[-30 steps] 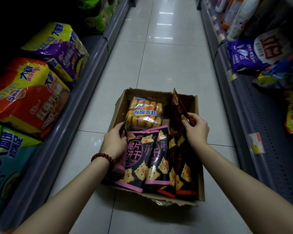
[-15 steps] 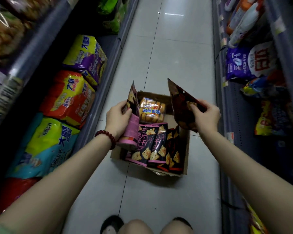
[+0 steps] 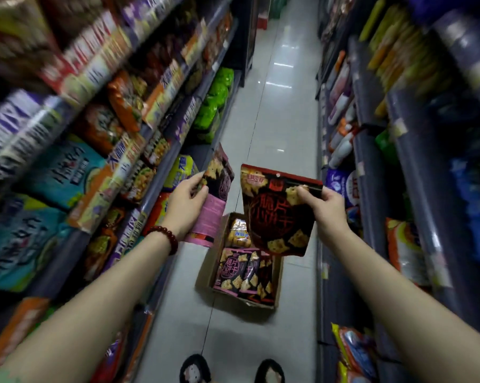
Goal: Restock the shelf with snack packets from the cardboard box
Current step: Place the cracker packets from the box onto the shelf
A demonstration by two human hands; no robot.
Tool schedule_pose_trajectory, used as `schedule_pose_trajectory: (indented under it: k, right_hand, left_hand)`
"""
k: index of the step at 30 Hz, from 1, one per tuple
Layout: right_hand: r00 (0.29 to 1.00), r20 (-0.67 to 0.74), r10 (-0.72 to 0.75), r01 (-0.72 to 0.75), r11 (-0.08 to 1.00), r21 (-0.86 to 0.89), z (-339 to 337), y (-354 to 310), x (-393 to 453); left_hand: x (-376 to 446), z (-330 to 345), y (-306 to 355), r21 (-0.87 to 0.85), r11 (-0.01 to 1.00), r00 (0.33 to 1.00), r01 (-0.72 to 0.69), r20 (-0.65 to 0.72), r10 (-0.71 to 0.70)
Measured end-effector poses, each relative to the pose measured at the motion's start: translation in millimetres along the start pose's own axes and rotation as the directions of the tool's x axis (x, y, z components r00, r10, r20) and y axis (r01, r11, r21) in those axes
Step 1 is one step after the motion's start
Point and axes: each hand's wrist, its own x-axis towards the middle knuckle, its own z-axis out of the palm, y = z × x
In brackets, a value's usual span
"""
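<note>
Your left hand (image 3: 187, 207) grips a glossy pink-and-black snack packet (image 3: 215, 197) by its side edge, thumb on the printed face and fingers curled behind it; the flat pouch stands almost upright and is turned edge-on toward the shelving on your left (image 3: 161, 172). A string of round, dark red beads (image 3: 165, 237) circles that wrist. Your right hand (image 3: 325, 210) pinches the top corner of a red-and-black snack packet (image 3: 278, 211) between thumb and curled fingers, so the pouch hangs face-on, well above the box. Its shiny film shows square, pitted crackers and large red Chinese characters in a round emblem; the characters are too stylised to read with confidence.

Below and between your hands, the open brown cardboard box (image 3: 278, 283) sits on the pale, glossy floor tiles (image 3: 274, 128). Inside lie more flat cracker packets (image 3: 243, 273) with pink trim, overlapping, and behind them a clear bag of golden cakes (image 3: 238, 233) with a blue label, too small to read.

The left shelves hold crinkly, pillow-shaped multipacks in teal, orange and purple, their print blurred. The right-hand shelves (image 3: 371, 161) carry bottles and bags.
</note>
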Motion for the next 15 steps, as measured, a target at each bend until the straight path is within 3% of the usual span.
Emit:
schedule_pose_trajectory:
  k: [7,15]
  right_hand:
    - [0.991,0.079,-0.107,0.1,0.99,0.097,22,-138,-48]
    - [0.926,0.333,-0.179,0.127,0.977,0.174,48,-228,-88]
  left_hand:
    - [-42,-99,103,-0.017,0.993,0.987,-0.119,-0.112,0.116]
    - [-115,-175,160,-0.172,0.96,0.927,-0.222,-0.341,0.154]
